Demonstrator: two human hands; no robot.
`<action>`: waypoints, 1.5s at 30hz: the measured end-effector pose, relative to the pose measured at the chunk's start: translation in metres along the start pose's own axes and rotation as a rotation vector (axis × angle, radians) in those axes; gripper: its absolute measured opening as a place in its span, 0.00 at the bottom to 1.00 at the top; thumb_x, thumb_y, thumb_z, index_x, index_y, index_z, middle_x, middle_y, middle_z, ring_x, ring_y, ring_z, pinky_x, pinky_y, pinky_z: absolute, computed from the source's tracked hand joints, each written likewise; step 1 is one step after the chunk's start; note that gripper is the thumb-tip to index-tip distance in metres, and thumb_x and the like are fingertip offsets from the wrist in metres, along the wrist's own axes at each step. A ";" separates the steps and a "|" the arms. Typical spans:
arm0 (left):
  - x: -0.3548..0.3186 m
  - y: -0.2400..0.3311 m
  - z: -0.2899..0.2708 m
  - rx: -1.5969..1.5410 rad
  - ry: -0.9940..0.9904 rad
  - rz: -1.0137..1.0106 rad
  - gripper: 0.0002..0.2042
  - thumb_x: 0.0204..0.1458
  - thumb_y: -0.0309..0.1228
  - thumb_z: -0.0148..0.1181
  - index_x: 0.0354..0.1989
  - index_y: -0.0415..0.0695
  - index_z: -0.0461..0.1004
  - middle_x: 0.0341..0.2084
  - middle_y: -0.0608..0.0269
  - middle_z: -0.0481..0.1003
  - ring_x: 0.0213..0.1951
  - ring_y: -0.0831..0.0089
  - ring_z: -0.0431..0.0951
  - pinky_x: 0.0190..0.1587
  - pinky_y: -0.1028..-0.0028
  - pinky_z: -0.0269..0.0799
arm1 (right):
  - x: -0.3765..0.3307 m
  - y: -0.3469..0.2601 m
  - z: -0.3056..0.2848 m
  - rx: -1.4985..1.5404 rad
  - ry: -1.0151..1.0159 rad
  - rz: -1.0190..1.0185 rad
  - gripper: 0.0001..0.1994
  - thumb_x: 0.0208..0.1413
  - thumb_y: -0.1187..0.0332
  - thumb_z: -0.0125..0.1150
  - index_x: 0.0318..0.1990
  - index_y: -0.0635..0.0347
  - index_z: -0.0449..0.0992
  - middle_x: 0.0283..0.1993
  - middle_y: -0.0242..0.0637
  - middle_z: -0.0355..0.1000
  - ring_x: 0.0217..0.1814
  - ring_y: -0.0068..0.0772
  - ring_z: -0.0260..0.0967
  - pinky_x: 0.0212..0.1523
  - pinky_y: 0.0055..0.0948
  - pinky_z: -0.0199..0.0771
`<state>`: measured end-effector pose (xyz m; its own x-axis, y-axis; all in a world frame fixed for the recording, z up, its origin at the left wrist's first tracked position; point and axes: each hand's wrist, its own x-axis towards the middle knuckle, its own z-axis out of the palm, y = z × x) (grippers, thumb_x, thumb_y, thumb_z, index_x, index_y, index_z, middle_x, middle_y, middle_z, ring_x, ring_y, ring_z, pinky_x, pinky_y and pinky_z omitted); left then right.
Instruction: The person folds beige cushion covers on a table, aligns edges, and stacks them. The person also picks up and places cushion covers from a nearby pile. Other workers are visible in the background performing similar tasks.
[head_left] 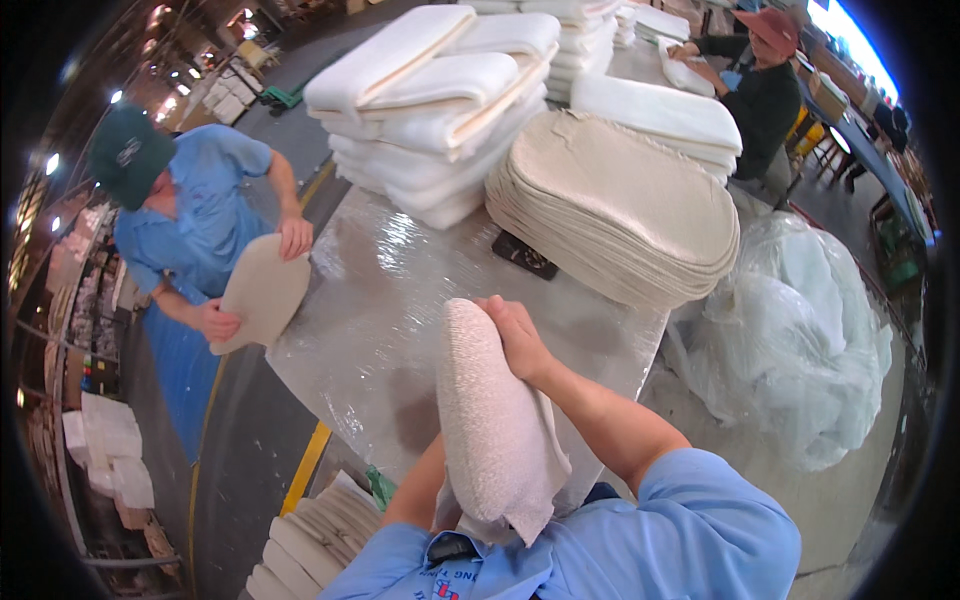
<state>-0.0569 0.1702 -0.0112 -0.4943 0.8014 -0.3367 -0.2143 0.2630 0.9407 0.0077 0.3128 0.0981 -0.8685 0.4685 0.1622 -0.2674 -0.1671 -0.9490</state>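
In front of my chest stands a cream, fleecy cloth pad (490,410), held upright and bulging, with a loose edge hanging at its lower right. My right hand (517,338) grips its far upper edge, fingers wrapped over the rim. My left forearm (418,490) goes in behind the pad, which hides that hand and its fingers. Beyond my hands, a tall stack of beige, rounded-end cloth pads (620,200) rests on the plastic-covered table (370,290). A dark, flat phone-like object (524,255) lies against the foot of that stack.
Folded white padding (430,90) is piled at the table's far side. At left, a co-worker (200,200) holds a beige pad (262,290); another person (765,90) works at far right. A big clear plastic bag (790,340) bulges right of the table. More pads (310,545) are stacked low at left.
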 end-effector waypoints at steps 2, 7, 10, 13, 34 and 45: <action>-0.005 -0.009 -0.006 0.003 0.004 -0.024 0.30 0.72 0.57 0.41 0.55 0.37 0.71 0.49 0.45 0.77 0.53 0.58 0.78 0.58 0.61 0.74 | -0.002 0.021 -0.006 -0.092 0.022 0.017 0.30 0.80 0.51 0.38 0.48 0.69 0.82 0.41 0.41 0.82 0.45 0.32 0.74 0.52 0.34 0.73; -0.008 -0.015 -0.013 0.028 0.008 -0.044 0.31 0.71 0.57 0.43 0.58 0.37 0.70 0.53 0.45 0.76 0.55 0.58 0.77 0.59 0.62 0.73 | -0.025 0.047 -0.024 -0.124 0.114 0.009 0.27 0.79 0.54 0.38 0.47 0.68 0.80 0.41 0.43 0.80 0.44 0.34 0.74 0.52 0.34 0.73; -0.006 -0.002 -0.017 0.040 0.013 -0.023 0.32 0.71 0.58 0.44 0.61 0.37 0.69 0.55 0.45 0.75 0.56 0.59 0.77 0.60 0.63 0.72 | -0.022 0.053 -0.033 -0.045 0.215 -0.022 0.27 0.79 0.54 0.39 0.46 0.69 0.80 0.40 0.43 0.79 0.43 0.34 0.73 0.51 0.34 0.72; -0.005 0.020 -0.014 0.046 0.046 0.032 0.32 0.71 0.58 0.44 0.63 0.37 0.68 0.57 0.45 0.74 0.58 0.59 0.76 0.61 0.64 0.72 | -0.025 0.053 -0.036 -0.013 0.273 -0.059 0.27 0.79 0.53 0.40 0.46 0.70 0.79 0.38 0.41 0.78 0.41 0.32 0.71 0.49 0.33 0.72; -0.173 0.277 0.050 0.480 -0.113 0.401 0.48 0.50 0.38 0.68 0.80 0.43 0.51 0.79 0.41 0.49 0.77 0.48 0.54 0.77 0.49 0.50 | -0.038 -0.067 0.008 -0.145 0.117 -0.344 0.24 0.76 0.54 0.42 0.46 0.66 0.81 0.42 0.53 0.79 0.44 0.56 0.77 0.49 0.43 0.76; -0.242 0.224 -0.001 0.474 0.109 0.386 0.47 0.45 0.51 0.71 0.78 0.67 0.56 0.81 0.38 0.39 0.78 0.40 0.51 0.74 0.41 0.54 | -0.058 0.084 -0.021 -0.249 0.111 0.129 0.28 0.72 0.49 0.45 0.38 0.69 0.80 0.40 0.63 0.77 0.42 0.67 0.74 0.46 0.52 0.72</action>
<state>0.0134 0.0346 0.2807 -0.5503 0.8333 0.0530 0.3820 0.1948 0.9034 0.0447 0.2897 0.0031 -0.8340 0.5514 0.0185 -0.0354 -0.0200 -0.9992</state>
